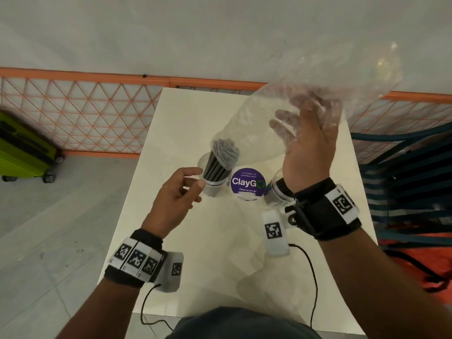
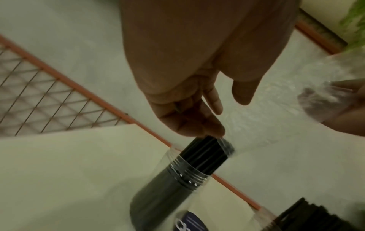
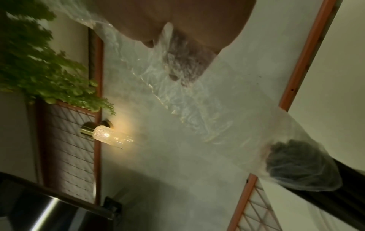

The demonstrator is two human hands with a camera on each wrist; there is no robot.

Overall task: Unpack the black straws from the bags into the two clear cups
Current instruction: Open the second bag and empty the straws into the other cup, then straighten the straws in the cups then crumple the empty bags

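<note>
Nearest our wrists stands the right cup [image 1: 281, 192], dark straws inside, below our right hand [image 1: 305, 148]; just off our left hand's [image 1: 176, 194] loosely parted, empty fingers [image 2: 209, 126] stands the left cup [image 1: 210, 177] holding a bundle of black straws [image 1: 216, 167]; farther up, our right fingers [image 1: 283, 123] clutch the clear bag [image 1: 305, 99], its mouth over the bundle's top.
</note>
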